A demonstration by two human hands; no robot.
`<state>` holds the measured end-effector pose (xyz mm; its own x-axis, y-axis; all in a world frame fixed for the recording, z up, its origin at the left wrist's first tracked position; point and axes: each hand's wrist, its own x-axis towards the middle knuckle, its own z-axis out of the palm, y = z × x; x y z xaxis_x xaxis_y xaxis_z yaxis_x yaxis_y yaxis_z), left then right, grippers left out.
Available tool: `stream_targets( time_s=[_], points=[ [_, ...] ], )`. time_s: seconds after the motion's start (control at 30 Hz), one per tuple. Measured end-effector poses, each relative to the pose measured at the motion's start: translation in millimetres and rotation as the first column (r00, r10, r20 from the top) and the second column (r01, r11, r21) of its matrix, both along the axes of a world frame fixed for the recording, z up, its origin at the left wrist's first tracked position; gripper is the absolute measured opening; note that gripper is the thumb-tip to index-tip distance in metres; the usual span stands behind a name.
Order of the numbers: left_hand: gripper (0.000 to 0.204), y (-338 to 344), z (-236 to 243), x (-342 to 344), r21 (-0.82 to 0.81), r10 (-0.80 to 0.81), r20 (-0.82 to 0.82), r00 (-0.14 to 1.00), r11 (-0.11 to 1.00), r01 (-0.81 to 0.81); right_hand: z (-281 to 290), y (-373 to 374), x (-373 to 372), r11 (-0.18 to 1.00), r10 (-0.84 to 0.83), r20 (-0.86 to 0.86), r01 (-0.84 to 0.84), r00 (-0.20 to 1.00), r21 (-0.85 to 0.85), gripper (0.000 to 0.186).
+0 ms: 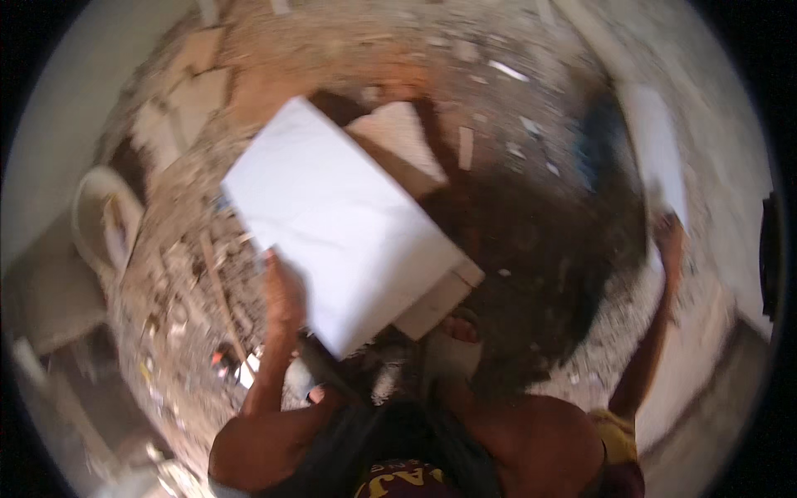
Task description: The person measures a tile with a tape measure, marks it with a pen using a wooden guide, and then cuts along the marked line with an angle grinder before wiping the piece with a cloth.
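Note:
A large white rectangular tile [332, 216] with faint veining tilts in front of me. My left hand [285, 295] is closed on its near left edge. Under its right corner shows a beige slab [440, 303], partly covered. Out to the far right my right hand [668, 232] is closed at the lower end of a long, narrow-looking white tile [658, 153] beside the wall; its fingers are blurred. A sandalled foot [462, 329] shows just below the beige slab.
Rubble covers the dirt floor [191, 307]. A pale broken slab [403, 137] lies beyond the large tile. At left stands a whitish basin-like container [108, 217], near a thin stick [217, 286]. A pale wall [714, 100] bounds the right side; dark shadow covers the ground between.

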<state>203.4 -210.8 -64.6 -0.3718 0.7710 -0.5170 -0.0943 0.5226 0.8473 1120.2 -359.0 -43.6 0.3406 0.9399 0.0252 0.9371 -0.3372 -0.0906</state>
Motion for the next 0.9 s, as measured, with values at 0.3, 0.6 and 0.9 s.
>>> stream_targets(
  time_s=[0.3,0.6,0.9],
  points=[
    [0.077,21,48,-31,-0.121,-0.132,-0.292,0.947,0.988,0.100,-10,184,-191,0.976,-0.216,-0.120,0.218,0.969,-0.001,0.072],
    [0.076,37,71,-72,-0.279,-0.214,-0.232,0.949,0.949,0.146,14,215,-155,0.727,0.082,-0.224,0.096,0.971,0.680,0.042],
    [0.073,38,77,-111,-0.125,-0.279,-0.173,0.945,0.957,0.260,132,214,-311,0.773,0.313,-0.774,0.326,0.550,0.544,0.043]
  ],
)
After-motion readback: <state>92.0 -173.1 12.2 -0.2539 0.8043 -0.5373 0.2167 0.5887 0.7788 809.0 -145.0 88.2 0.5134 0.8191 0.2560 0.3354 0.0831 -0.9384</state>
